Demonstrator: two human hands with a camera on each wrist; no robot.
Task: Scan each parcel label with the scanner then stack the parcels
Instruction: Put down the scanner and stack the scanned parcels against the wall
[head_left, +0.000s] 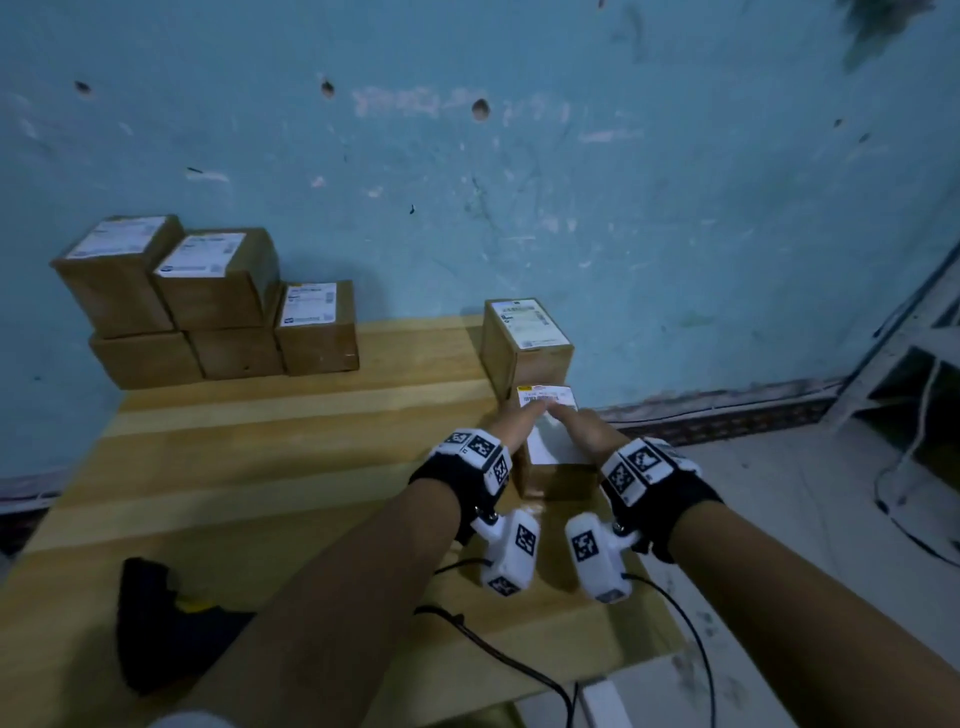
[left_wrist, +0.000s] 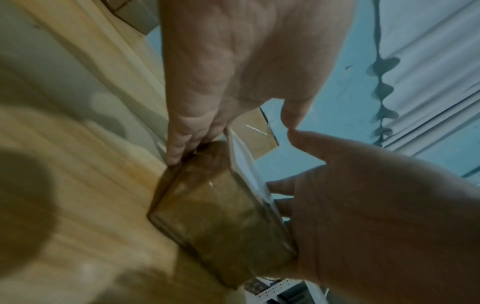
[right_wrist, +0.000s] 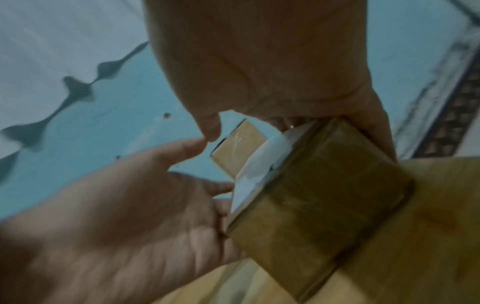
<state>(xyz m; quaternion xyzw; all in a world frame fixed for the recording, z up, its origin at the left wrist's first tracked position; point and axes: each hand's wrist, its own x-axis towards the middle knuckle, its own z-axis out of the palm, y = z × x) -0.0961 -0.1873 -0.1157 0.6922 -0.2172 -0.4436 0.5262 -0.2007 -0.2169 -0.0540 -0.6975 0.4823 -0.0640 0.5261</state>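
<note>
A brown parcel (head_left: 558, 475) with a white label (head_left: 548, 397) on top is at the table's right side, directly in front of a second labelled parcel (head_left: 525, 338). My left hand (head_left: 517, 418) grips its left side and my right hand (head_left: 579, 421) grips its right side. Both thumbs meet over the label. In the left wrist view the left hand's fingers (left_wrist: 182, 148) run down the side of the parcel (left_wrist: 221, 216). In the right wrist view the parcel (right_wrist: 324, 205) fills the lower right. The black scanner (head_left: 166, 623) lies at the front left, held by neither hand.
Several labelled parcels (head_left: 208, 301) are stacked in two layers at the table's (head_left: 291, 457) back left against the blue wall. Black cables (head_left: 519, 670) trail from my wrist cameras over the front edge. A white metal rack (head_left: 914, 374) stands on the floor to the right.
</note>
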